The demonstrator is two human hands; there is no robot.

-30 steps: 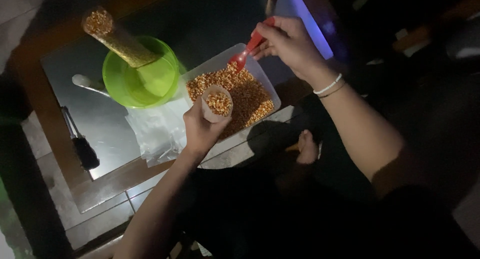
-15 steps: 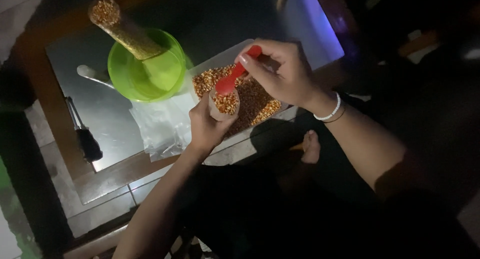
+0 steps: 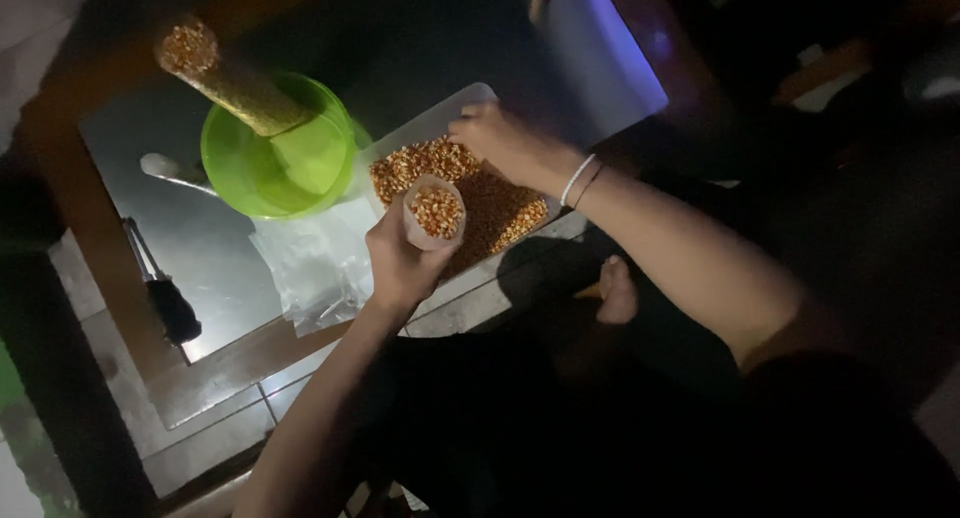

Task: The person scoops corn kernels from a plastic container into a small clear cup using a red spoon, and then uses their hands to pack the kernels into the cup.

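Left hand: the left hand (image 3: 400, 263) is wrapped around a small clear bag (image 3: 433, 210), fingers closed about its lower part, mouth held open and facing up; it hangs just over the near edge of the tray.
Right hand: the right hand (image 3: 500, 143) rests palm down on the grain at the far side of the tray, fingers curled; whether it pinches anything I cannot tell.
Tray: a shallow pale tray (image 3: 455, 103) sits on the glass surface (image 3: 210, 268), spread with loose orange-brown kernels (image 3: 500, 208).
Bag, how it handles: thin and limp, likely light even when part filled; it looks apt to fold or spill if gripped near the rim, so a hold round the body below the fill line seems safest.
Kernels, how they handle: hard, dry, free-running; they will probably roll and scatter rather than clump.
Left of the tray: a green bowl (image 3: 275, 168) touching the tray's corner, with a long filled tube of kernels (image 3: 225, 78) leaning in it.
Near side of the bowl: a flat stack of empty clear bags (image 3: 315, 263).
Further left of the tray: a spoon (image 3: 165, 168) and a dark-handled tool (image 3: 165, 298).
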